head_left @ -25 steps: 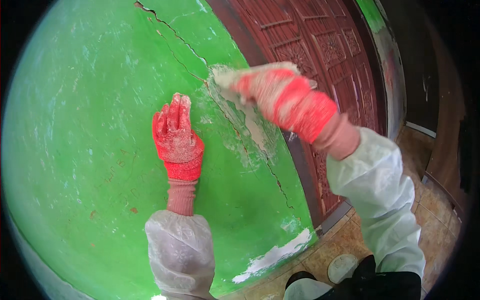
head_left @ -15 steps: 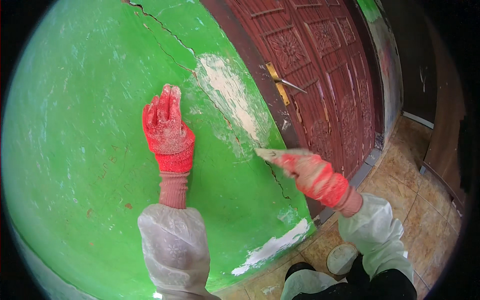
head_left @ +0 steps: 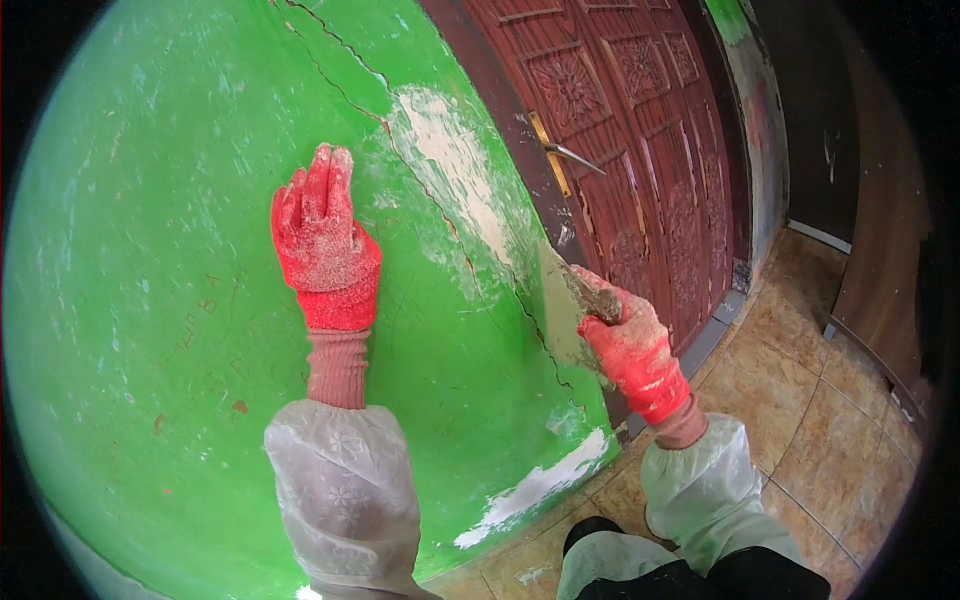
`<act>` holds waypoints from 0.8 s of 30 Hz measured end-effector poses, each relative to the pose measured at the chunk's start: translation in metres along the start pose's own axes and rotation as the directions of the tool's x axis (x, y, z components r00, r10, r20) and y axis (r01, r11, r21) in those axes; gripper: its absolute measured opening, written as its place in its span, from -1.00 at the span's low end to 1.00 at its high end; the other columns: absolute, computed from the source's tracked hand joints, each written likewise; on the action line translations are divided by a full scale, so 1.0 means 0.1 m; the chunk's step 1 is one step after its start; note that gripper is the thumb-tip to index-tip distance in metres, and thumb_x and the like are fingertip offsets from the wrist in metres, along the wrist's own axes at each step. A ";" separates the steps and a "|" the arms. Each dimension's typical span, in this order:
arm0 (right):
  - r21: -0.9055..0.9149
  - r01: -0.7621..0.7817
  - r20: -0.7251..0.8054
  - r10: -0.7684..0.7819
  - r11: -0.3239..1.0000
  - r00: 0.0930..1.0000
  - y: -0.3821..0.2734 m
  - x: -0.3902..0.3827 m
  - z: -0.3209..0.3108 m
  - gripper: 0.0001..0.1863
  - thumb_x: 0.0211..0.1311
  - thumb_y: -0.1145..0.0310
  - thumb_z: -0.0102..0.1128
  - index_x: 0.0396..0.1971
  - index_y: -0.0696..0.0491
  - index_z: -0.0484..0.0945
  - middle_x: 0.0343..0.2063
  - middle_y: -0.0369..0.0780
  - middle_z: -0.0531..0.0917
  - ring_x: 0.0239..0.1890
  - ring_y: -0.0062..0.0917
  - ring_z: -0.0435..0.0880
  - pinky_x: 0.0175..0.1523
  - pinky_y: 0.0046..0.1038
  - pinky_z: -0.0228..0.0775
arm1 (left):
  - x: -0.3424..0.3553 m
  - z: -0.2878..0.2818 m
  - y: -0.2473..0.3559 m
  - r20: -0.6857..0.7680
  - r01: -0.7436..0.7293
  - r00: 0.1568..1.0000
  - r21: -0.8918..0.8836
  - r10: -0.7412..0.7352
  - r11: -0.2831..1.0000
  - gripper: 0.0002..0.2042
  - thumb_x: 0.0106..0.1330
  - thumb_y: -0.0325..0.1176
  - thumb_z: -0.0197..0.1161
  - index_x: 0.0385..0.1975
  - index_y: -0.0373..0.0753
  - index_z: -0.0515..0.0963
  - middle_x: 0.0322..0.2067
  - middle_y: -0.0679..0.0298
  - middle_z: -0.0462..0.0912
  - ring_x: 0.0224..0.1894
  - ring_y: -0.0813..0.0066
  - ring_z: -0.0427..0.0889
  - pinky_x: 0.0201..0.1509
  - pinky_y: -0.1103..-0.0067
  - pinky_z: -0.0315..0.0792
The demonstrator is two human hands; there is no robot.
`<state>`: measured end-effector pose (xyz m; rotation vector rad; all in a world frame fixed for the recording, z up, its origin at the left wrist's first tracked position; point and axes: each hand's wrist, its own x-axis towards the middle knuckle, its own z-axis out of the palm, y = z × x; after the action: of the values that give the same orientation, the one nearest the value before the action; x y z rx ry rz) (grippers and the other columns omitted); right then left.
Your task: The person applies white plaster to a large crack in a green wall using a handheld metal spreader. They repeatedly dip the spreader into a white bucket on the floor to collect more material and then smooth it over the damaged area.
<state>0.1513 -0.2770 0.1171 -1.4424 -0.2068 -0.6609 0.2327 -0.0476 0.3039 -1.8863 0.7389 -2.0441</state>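
My left hand (head_left: 328, 245), in a red coated work glove dusted with white, rests on the green wall (head_left: 240, 330) with its fingers stretched out. My right hand (head_left: 637, 350), gloved the same way, grips a putty knife (head_left: 561, 315) by its dirty handle. The wide blade lies against the wall beside the door frame, just right of a dark crack (head_left: 537, 325). This crack runs down the wall from the upper left. Above the blade, a rough patch of whitish filler (head_left: 455, 165) spreads along the crack's right side.
A carved reddish-brown door (head_left: 640, 150) with a metal handle (head_left: 575, 157) stands right of the wall. Low on the wall is a white smear (head_left: 530, 490). Brown floor tiles (head_left: 790, 390) lie below, and a dark board (head_left: 890, 250) leans at the far right.
My right hand has turned the putty knife, bringing its blade from the crack to the strip beside the door frame. My left hand stays on the wall. My right sleeve now covers a round pale object.
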 end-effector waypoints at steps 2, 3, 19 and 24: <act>-0.017 0.161 -0.061 -0.161 0.987 0.985 0.09 -0.06 0.13 -0.42 0.00 0.69 0.02 0.11 0.00 0.43 -0.06 -0.13 0.59 -0.14 -0.45 0.64 -0.05 -0.49 0.43 | 0.00 0.01 0.01 -0.010 0.005 1.000 -0.013 -0.005 1.000 -0.35 -0.10 -0.65 0.02 0.14 -0.13 0.38 0.16 0.27 0.41 0.15 0.25 0.39 0.33 0.39 0.12; -0.026 0.156 -0.062 -0.157 0.987 0.986 0.09 -0.10 0.21 -0.42 0.00 0.69 0.02 0.11 0.00 0.43 -0.06 -0.13 0.59 -0.14 -0.45 0.64 -0.05 -0.49 0.43 | -0.01 0.02 0.02 -0.021 0.005 1.000 -0.018 -0.005 1.000 -0.35 -0.10 -0.65 0.02 0.14 -0.12 0.39 0.15 0.27 0.41 0.15 0.25 0.39 0.33 0.38 0.13; -0.881 0.382 0.238 -0.437 0.279 0.867 0.51 0.03 0.75 -0.38 0.06 0.48 0.00 0.22 0.09 0.24 0.16 -0.08 0.37 0.12 -0.25 0.40 0.25 -0.27 0.18 | 0.02 -0.01 0.04 0.015 0.003 1.000 -0.024 -0.002 1.000 -0.37 -0.11 -0.65 0.02 0.12 -0.14 0.40 0.15 0.26 0.41 0.15 0.22 0.39 0.32 0.34 0.12; -0.308 0.488 0.114 -0.477 0.817 0.871 -0.28 0.25 0.30 -0.48 0.11 0.45 0.00 0.16 -0.01 0.34 0.01 -0.04 0.49 0.02 -0.22 0.52 0.04 -0.32 0.41 | -0.01 0.01 0.01 0.032 -0.021 0.999 -0.002 0.021 1.000 -0.40 -0.08 -0.56 0.07 0.12 -0.10 0.41 0.15 0.32 0.40 0.14 0.25 0.36 0.31 0.28 0.13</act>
<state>0.1643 -0.2554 0.1577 -1.7388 -0.5217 -1.1317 0.2339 -0.0483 0.3029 -1.8997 0.7489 -1.9967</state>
